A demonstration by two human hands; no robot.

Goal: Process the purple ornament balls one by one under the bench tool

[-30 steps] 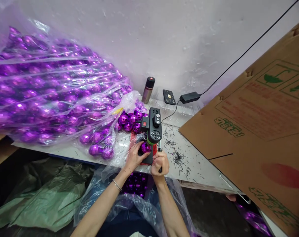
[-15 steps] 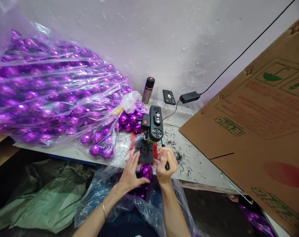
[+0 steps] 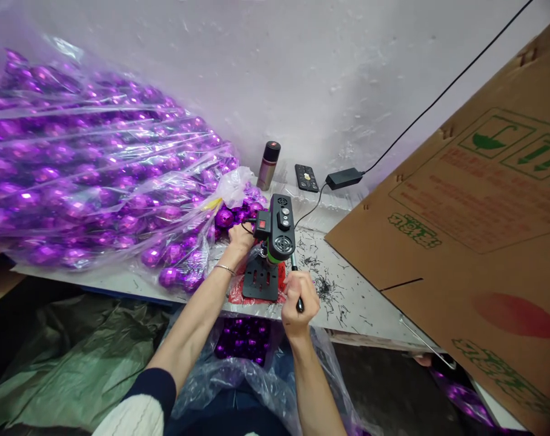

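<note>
My right hand is wrapped round the black-ended lever of a small black bench press, which has a red switch and a slotted base plate. My left hand reaches past the left side of the press to a heap of shiny purple faceted balls. Its fingers are mostly hidden among the balls and behind the switch box, so whether they hold one does not show. Below the table edge, more purple balls lie in a clear plastic bag at my lap.
A big clear bag of purple ornaments fills the left side. Behind the press are a flask, a phone and a power adapter with its cord. Black clippings litter the table; a cardboard box stands right.
My left hand has moved from above the lap bag, beside a purple ball, forward to the heap behind the press. That ball is gone from the table edge. My right hand stays on the lever.
</note>
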